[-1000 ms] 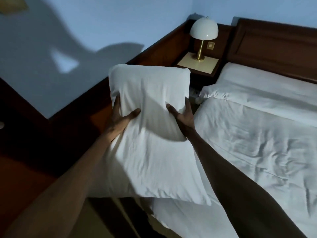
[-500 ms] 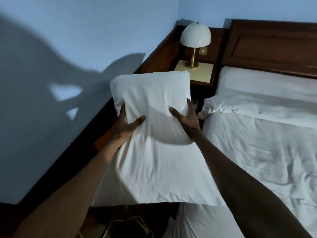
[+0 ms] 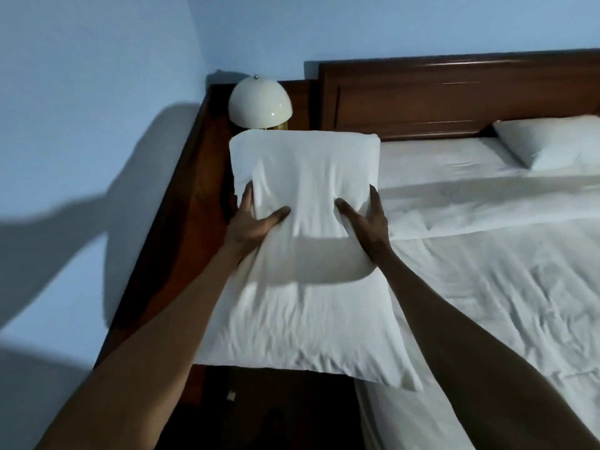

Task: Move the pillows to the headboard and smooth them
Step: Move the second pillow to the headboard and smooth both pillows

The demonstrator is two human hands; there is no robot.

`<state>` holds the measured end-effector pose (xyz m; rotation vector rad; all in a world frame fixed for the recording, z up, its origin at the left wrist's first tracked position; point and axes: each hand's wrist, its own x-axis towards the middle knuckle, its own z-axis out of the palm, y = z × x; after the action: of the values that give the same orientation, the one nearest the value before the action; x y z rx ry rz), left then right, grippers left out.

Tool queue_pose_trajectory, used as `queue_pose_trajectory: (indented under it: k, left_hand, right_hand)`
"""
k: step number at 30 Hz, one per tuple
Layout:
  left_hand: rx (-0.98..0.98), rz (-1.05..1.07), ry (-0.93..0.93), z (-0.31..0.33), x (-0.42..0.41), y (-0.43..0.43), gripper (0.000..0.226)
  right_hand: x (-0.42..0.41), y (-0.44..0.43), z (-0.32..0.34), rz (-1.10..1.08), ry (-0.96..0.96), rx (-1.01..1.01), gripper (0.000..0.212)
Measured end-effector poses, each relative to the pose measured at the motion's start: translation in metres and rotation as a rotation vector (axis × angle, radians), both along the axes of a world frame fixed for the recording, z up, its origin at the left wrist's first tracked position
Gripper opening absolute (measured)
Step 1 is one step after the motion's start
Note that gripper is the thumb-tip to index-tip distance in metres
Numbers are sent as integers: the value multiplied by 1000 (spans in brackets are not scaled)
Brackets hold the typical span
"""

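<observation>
1. Since 0.5 s ago, the view has swung toward the head of the bed (image 3: 487, 287), so the wooden headboard (image 3: 454, 99) now fills the upper right, and a second pillow (image 3: 558, 144) has come into sight far to the right of the right hand, lying against the headboard on the mattress.
2. Beyond both hands, the bed's white cover is wrinkled, with a folded-back band of sheet running across just past the right hand.
3. Held up between the 2 hands is the white pillow (image 3: 305, 196); its plump upper half stands above the fingers and its loose case hangs down below the wrists, over the bed's left edge.
4. Above the pillow's top edge, beyond the left hand, a cream dome lamp (image 3: 259, 103) sits in the corner, partly hidden by the pillow.
5. Clamping the pillow's left side, the left hand (image 3: 253, 219) has its thumb pressed into the front and its fingers wrapped behind.
6. Mirroring it on the right side, the right hand (image 3: 367, 219) grips with thumb in front and fingers curled around the edge.
</observation>
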<state>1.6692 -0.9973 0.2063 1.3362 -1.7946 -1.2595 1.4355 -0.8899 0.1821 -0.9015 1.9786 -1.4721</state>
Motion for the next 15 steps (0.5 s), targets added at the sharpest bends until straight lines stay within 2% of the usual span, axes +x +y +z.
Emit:
queue_pose_trajectory:
  k: [9, 15]
  left_hand:
    - [-88, -230, -98, 28, -118, -169, 103]
    - [-77, -345, -115, 8, -198, -264, 105]
  right_hand:
    - [-84, -121, 13, -237, 0, -33, 95]
    - [-147, -191, 3, -325, -11, -19, 98]
